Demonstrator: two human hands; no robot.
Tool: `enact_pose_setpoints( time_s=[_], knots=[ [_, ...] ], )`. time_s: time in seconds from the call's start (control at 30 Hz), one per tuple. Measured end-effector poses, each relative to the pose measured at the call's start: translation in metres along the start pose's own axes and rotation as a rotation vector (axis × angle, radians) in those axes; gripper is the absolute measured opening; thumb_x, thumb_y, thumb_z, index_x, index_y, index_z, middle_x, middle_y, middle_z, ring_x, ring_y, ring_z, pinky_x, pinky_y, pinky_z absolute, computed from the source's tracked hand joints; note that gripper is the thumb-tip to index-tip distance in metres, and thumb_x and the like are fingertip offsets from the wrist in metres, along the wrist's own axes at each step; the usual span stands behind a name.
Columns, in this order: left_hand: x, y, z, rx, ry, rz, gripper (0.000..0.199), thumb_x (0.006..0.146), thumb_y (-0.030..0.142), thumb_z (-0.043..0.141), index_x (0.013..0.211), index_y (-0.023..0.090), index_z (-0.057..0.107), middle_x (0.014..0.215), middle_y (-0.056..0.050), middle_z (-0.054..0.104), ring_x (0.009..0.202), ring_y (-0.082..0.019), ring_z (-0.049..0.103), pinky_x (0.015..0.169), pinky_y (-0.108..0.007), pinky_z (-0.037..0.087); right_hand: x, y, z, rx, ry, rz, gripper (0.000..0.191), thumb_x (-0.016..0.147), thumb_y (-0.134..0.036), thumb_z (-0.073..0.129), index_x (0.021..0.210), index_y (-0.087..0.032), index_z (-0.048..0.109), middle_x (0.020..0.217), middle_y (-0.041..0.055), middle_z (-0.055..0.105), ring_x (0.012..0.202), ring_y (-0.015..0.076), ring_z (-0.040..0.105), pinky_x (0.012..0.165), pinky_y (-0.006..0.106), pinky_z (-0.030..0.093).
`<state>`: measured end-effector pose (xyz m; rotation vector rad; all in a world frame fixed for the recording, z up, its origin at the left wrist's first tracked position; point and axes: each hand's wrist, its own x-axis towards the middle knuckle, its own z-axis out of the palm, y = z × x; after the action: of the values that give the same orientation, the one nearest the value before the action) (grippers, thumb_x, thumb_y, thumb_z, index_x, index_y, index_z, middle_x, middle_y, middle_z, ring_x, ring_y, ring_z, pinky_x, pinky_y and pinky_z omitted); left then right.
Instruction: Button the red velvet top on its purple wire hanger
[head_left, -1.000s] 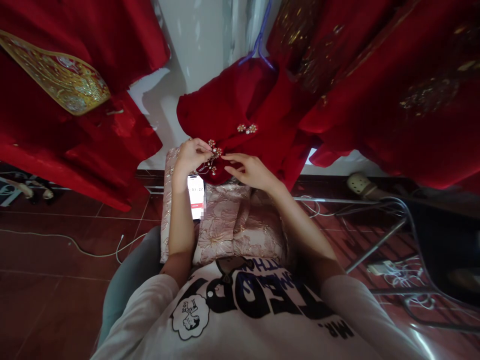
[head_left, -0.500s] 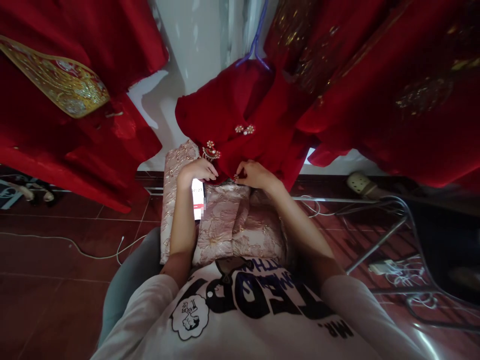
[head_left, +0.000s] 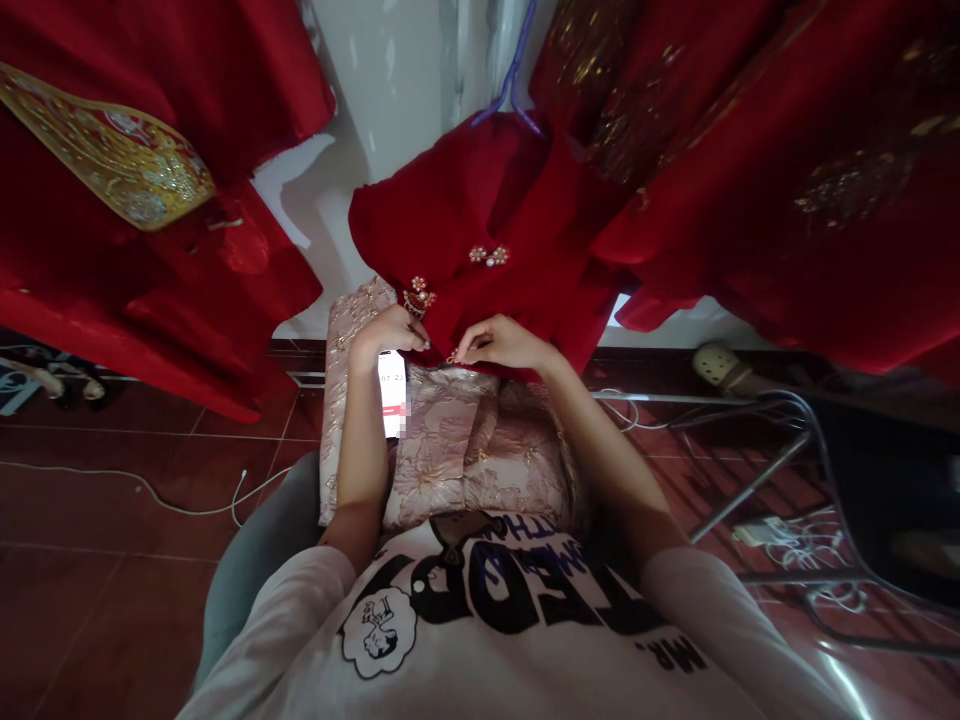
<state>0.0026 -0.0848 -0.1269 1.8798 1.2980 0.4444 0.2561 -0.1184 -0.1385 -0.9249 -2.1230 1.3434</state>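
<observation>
A red garment [head_left: 547, 290] hangs from a blue-purple hanger [head_left: 512, 90] and spreads towards my lap. Beaded flower clasps [head_left: 489, 257] sit on its front, and a beaded ornament with dangling strands [head_left: 418, 296] lies to their left. My left hand [head_left: 394, 332] is closed at the garment's lower left edge, its fingertips pinching the red cloth. Thumb and forefinger of my right hand [head_left: 506, 343] pinch a small gold beaded clasp [head_left: 451, 357] at the lower edge. The fingertips of the two hands are a short gap apart.
Pink floral brocade cloth [head_left: 435, 470] covers my lap, with a lit phone [head_left: 391, 395] beside my left forearm. Red embroidered garments [head_left: 255, 240] hang left and right. A metal-framed chair [head_left: 885, 480], cables [head_left: 810, 545] and a clog [head_left: 712, 365] are at the right.
My right hand has moved slightly left and up with the small clasp, closer to my left hand. My left hand has shifted a little up and left.
</observation>
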Motion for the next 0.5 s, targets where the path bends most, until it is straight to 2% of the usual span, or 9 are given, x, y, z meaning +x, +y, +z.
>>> enact_pose_setpoints(
  time_s=[0.1, 0.2, 0.33, 0.5],
  knots=[
    [-0.006, 0.009, -0.001, 0.056, -0.009, -0.079, 0.010, 0.059, 0.010, 0.072, 0.053, 0.017, 0.070, 0.053, 0.003, 0.064, 0.051, -0.010, 0.058, 0.047, -0.015, 0.045, 0.004, 0.007, 0.003, -0.110, -0.047, -0.041, 0.022, 0.089, -0.016, 0.065, 0.103, -0.018, 0.082, 0.115, 0.0083, 0.081, 0.109, 0.0191, 0.076, 0.104, 0.038, 0.058],
    [-0.010, 0.018, 0.000, 0.014, -0.037, -0.122, 0.008, 0.061, 0.008, 0.072, 0.058, 0.016, 0.071, 0.054, 0.003, 0.065, 0.051, -0.009, 0.055, 0.047, -0.014, 0.044, 0.009, 0.019, 0.004, -0.159, -0.066, -0.106, 0.034, 0.088, -0.009, 0.063, 0.117, -0.016, 0.080, 0.134, 0.0113, 0.074, 0.126, 0.0217, 0.070, 0.113, 0.041, 0.054],
    [-0.011, 0.024, 0.000, 0.029, -0.036, -0.162, 0.011, 0.063, 0.005, 0.073, 0.058, 0.014, 0.071, 0.054, 0.005, 0.062, 0.052, -0.007, 0.053, 0.050, -0.013, 0.043, 0.012, 0.030, 0.004, -0.079, -0.098, -0.134, 0.036, 0.091, -0.017, 0.068, 0.126, -0.018, 0.077, 0.144, 0.0125, 0.068, 0.135, 0.0240, 0.063, 0.119, 0.046, 0.050],
    [-0.009, 0.026, 0.002, 0.060, -0.017, -0.174, 0.008, 0.063, 0.010, 0.079, 0.059, 0.013, 0.073, 0.052, 0.003, 0.061, 0.051, -0.008, 0.051, 0.048, -0.016, 0.039, 0.009, 0.026, 0.008, -0.061, -0.086, -0.089, 0.040, 0.095, -0.027, 0.068, 0.134, -0.021, 0.074, 0.154, 0.0128, 0.058, 0.145, 0.0272, 0.055, 0.125, 0.053, 0.043]
  ],
)
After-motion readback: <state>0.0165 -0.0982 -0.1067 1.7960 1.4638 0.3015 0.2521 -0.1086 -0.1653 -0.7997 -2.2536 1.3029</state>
